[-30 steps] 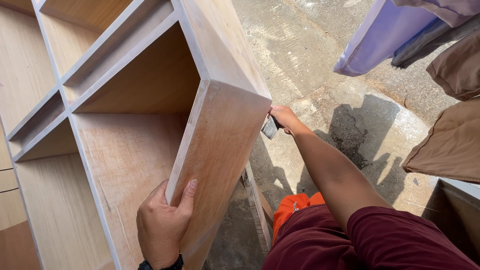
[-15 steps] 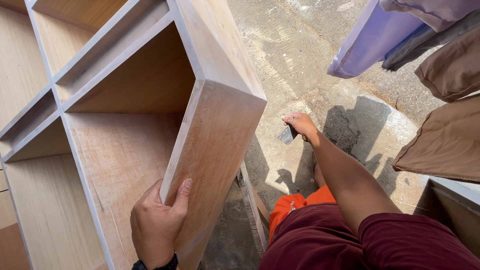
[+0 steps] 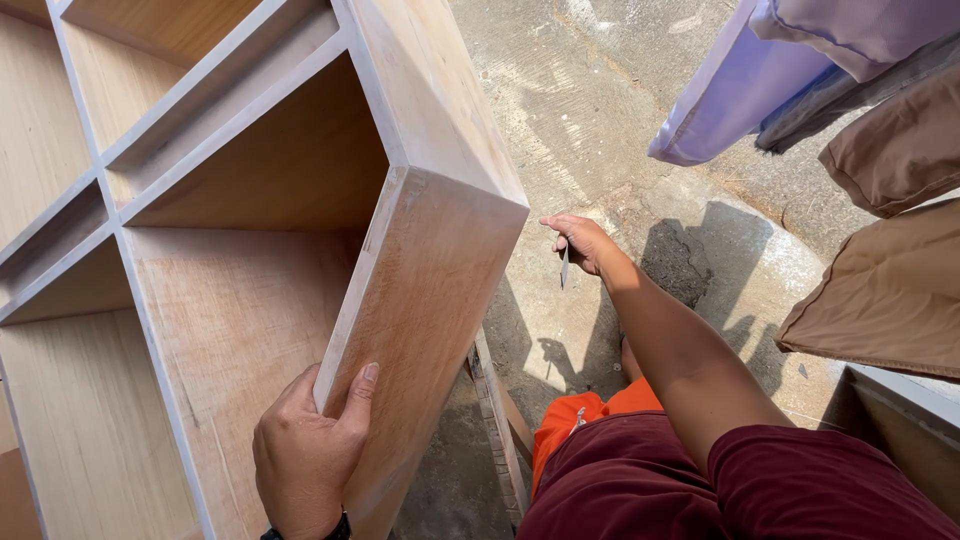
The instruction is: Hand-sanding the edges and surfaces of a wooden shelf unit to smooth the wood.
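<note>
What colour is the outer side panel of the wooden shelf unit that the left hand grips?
Pale reddish-brown wood, dusted whitish, on the shelf unit's side panel gripped by the left hand; head view.

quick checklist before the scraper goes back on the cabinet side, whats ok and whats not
1. Left hand gripping the cabinet front edge: ok.
2. Right hand holding the scraper: ok.
3. Blade touching the wood: not ok, it is off the panel, out over the concrete floor.
4. Blade edge condition: cannot tell, seen edge-on.
5. Hanging cloths clear of the arm: ok.
</note>
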